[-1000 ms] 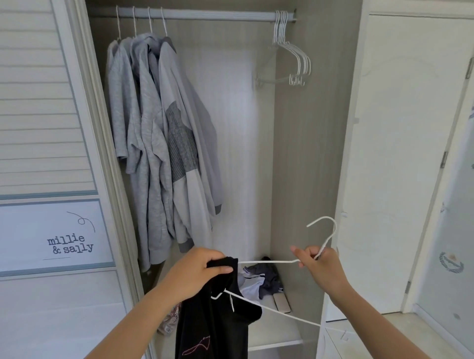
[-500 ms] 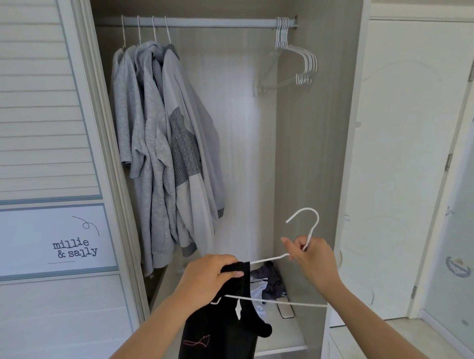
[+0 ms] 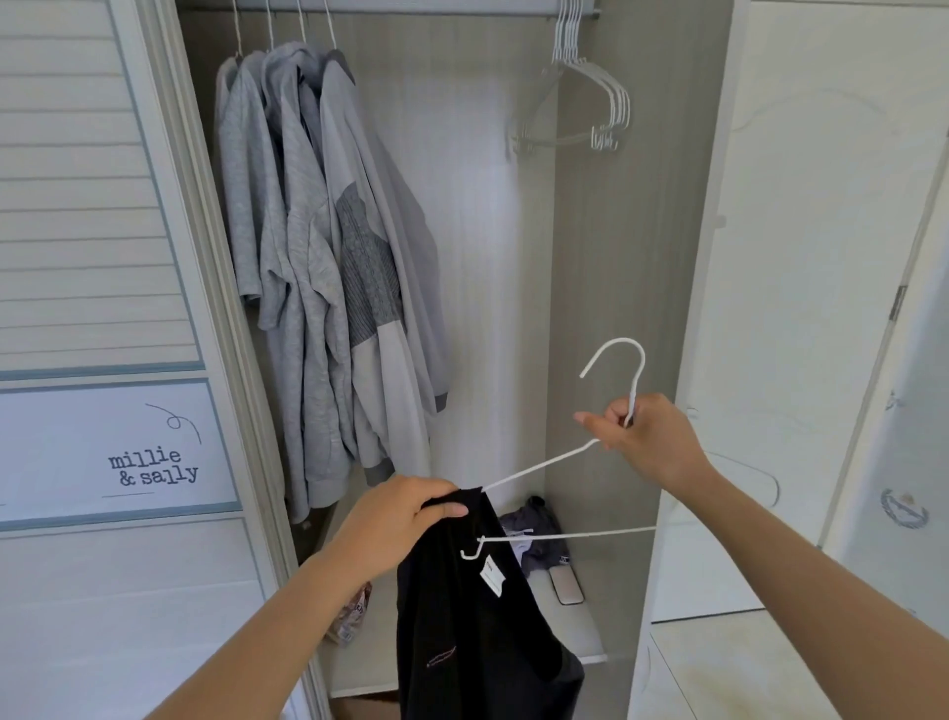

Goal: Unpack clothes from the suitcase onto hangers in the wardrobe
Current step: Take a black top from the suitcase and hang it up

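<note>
My right hand (image 3: 649,442) grips a white wire hanger (image 3: 539,467) by its neck, hook pointing up, in front of the open wardrobe. My left hand (image 3: 395,524) pinches the top of a black garment (image 3: 472,632) that hangs down from it. The hanger's left arm runs into the garment's top edge under my left fingers, and its lower bar lies across the cloth near a white label. The suitcase is out of view.
Several grey garments (image 3: 318,257) hang at the left of the wardrobe rail (image 3: 436,6). A bunch of bare white hangers (image 3: 590,97) hangs at its right end. The wardrobe shelf (image 3: 580,632) holds dark folded clothes (image 3: 536,534), a phone and a small packet. A slatted door stands left.
My right hand has raised the hanger and tilted its hook upright. The hanger's left arm has slid further into the black garment held by my left hand.
</note>
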